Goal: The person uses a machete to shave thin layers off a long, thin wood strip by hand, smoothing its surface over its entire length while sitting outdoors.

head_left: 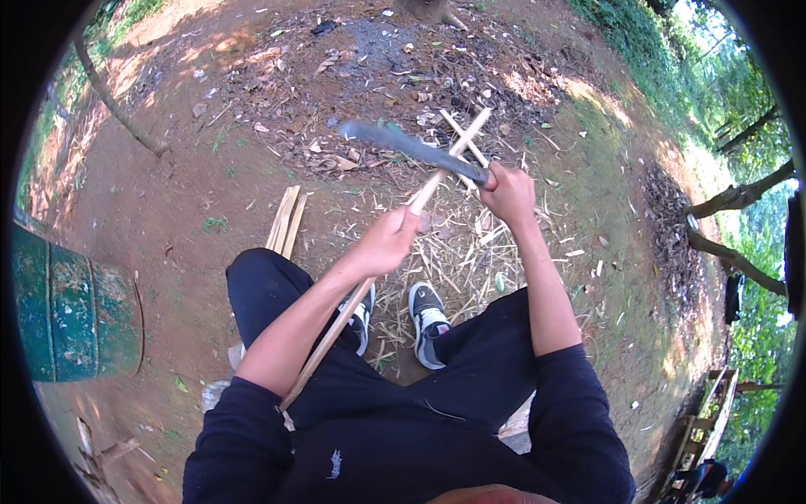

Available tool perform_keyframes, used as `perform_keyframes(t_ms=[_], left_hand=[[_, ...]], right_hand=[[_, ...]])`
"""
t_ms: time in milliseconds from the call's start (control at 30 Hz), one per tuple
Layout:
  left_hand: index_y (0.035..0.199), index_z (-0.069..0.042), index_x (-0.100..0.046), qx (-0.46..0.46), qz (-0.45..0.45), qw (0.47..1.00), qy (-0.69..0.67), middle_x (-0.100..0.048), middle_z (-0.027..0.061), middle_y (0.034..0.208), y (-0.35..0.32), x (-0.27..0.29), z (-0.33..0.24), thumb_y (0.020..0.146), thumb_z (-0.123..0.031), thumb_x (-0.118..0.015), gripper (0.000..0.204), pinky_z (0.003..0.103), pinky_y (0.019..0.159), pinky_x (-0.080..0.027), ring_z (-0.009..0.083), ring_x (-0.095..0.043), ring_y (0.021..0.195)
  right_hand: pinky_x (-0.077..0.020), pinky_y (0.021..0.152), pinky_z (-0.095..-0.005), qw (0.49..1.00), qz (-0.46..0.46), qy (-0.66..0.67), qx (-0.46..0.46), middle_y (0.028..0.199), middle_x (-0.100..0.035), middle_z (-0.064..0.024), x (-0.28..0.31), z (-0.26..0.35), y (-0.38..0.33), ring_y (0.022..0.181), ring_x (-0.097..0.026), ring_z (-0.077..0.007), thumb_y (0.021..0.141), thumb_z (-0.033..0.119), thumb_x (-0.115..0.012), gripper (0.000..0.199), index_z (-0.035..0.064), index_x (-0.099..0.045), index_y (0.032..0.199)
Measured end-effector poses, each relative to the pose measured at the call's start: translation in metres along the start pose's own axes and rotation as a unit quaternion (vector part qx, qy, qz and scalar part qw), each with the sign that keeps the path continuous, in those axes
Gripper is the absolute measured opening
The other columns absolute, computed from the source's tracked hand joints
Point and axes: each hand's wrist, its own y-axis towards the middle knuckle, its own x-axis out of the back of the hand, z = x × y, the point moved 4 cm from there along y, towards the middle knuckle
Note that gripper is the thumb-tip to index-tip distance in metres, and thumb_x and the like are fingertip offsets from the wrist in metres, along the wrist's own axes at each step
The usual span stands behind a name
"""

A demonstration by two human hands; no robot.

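Head view, and we're looking straight down on a seated person in dark clothes, knees apart over a litter of pale shavings [457,252]. Left hand [388,244] is clenched round a long bamboo strip [437,181] just below centre frame — the strip runs from near the left hip up to the upper middle, its far end split into a fork. Right hand [506,191] is fisted on the handle of a machete [411,147], blade reaching out to the upper left and crossing the strip close to the split.

That strip looks light and stiff, springy too — thin enough to flex, with edges that I'd guess are sharp and splintery, so a grip well back from the blade, as now, seems wise. The machete looks the heavier piece; handle is the only safe hold.

More cut strips [285,220] lie on the dirt left of centre, a green drum [75,311] at the left edge, grey shoes [426,319] below.
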Motion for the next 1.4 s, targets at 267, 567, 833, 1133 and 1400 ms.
perform_keyframes(t_ms=[267,567,833,1133,1400], left_hand=[[0.087,-0.012,-0.044,0.11,0.036,0.988,-0.101,-0.034,-0.0065,0.064,0.024,-0.012,0.014,0.106,-0.042,-0.034,0.038,0.023,0.036,-0.023,0.0037,-0.03,0.045],[0.088,-0.012,-0.042,0.067,0.058,0.991,-0.102,-0.032,-0.0072,0.065,-0.009,-0.014,0.003,0.108,-0.038,-0.032,0.034,0.022,0.038,-0.023,0.0036,-0.028,0.045],[0.094,-0.007,-0.045,0.109,0.076,0.972,-0.195,-0.034,-0.0062,0.064,-0.001,0.011,-0.003,0.108,-0.038,-0.028,0.038,0.02,0.033,-0.025,0.0022,-0.028,0.041],[0.117,0.003,-0.053,0.086,0.048,0.977,-0.187,-0.041,-0.0042,0.064,0.015,0.002,-0.014,0.108,-0.042,-0.025,0.053,0.02,0.032,-0.03,0.0034,-0.034,0.039],[0.123,-0.001,-0.05,0.065,0.126,0.963,-0.232,-0.054,0.0028,0.084,0.008,0.0,0.005,0.108,-0.034,-0.032,0.041,0.023,0.044,-0.043,0.0068,-0.048,0.054]], right_hand=[[-0.0557,0.064,-0.0474,0.969,0.076,-0.073,-0.223,0.068,-0.068,-0.0179,-0.005,-0.039,0.009,0.065,-0.068,-0.0371,0.087,0.027,-0.057,0.024,0.008,-0.071,0.083],[-0.0523,0.054,-0.0444,0.994,-0.023,0.03,-0.099,0.06,-0.064,-0.0146,-0.023,-0.073,0.0,0.053,-0.064,-0.0321,0.084,0.021,-0.058,0.021,0.0048,-0.062,0.071],[-0.0314,0.04,-0.0209,0.411,-0.041,0.668,-0.619,0.055,-0.035,0.0083,-0.105,-0.172,-0.047,0.042,-0.031,-0.0019,0.087,0.005,-0.053,0.026,0.0165,-0.039,0.069],[-0.0318,0.04,-0.0248,0.563,0.055,0.671,-0.48,0.053,-0.037,0.0081,-0.022,-0.006,-0.014,0.041,-0.034,-0.0047,0.085,0.028,-0.077,0.032,0.0003,-0.062,0.092],[-0.0324,0.039,-0.0256,0.607,0.077,0.654,-0.445,0.053,-0.04,0.0071,-0.013,0.055,-0.001,0.039,-0.036,-0.0054,0.083,0.019,-0.079,0.028,0.0083,-0.054,0.08]])
